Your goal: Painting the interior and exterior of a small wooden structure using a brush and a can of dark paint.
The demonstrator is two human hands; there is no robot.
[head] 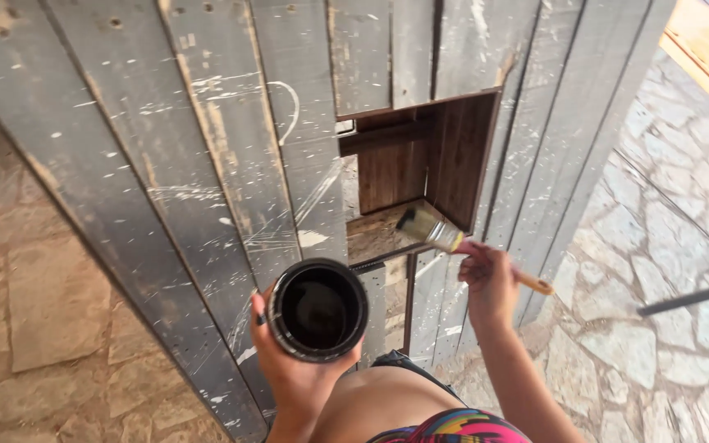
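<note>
Brush [453,243] lies on a slant — bristles up and to the left, wooden handle end down and to the right. Its dark-tipped bristles rest at the lower ledge of a square opening [420,164] in the grey plank wall [207,164]. The right hand [487,283] has its grip clamped on the handle, just behind the metal band. The left hand [293,369] is wrapped around a black can [318,310] — mouth upward, dark liquid inside — held near the wall, below the opening. Stone floor [658,328] lies underneath.
</note>
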